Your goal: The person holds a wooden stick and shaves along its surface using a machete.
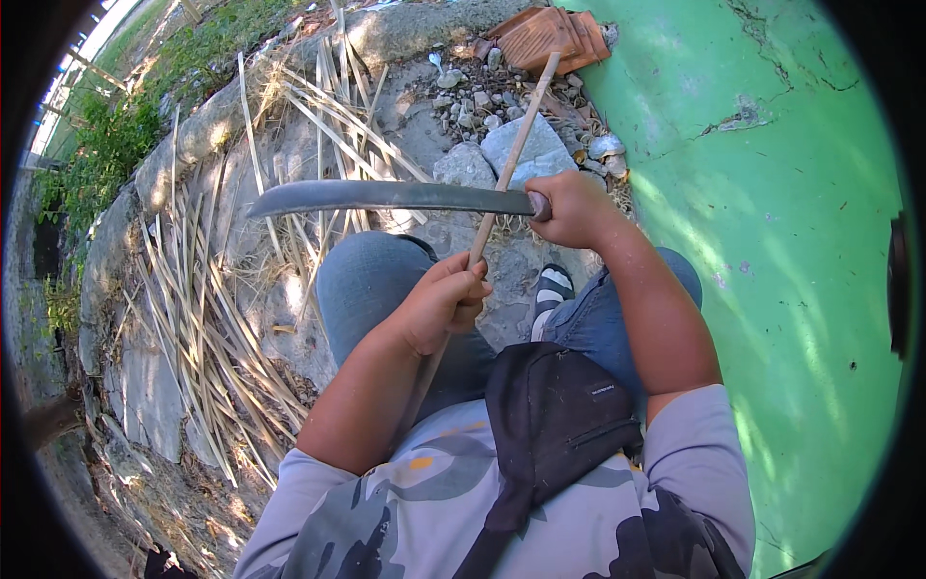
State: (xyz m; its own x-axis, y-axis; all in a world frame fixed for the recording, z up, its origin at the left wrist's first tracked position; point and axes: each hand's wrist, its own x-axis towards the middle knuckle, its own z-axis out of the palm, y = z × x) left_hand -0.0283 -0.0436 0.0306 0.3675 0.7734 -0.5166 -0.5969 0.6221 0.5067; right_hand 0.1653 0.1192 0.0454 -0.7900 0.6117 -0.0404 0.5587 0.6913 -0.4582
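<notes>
In my right hand point(576, 209) is the handle of a machete point(386, 195), its long dark blade pointing left and slightly curved toward the tip. My left hand point(444, 304) is wrapped round a thin pale strip of wood or bamboo point(524, 135), which slants up and away to the right. The blade crosses the strip just beyond my left fist, close to the handle end; whether its edge bites into the strip I cannot tell. The strip's near end runs back along my left forearm toward my body.
Many split strips point(207, 318) lie in a loose heap on the rocky ground at left, with more at the far side point(338, 116). A flat grey stone point(527, 150), gravel and orange roof tiles point(552, 39) lie ahead. At right is a cracked green floor point(772, 241).
</notes>
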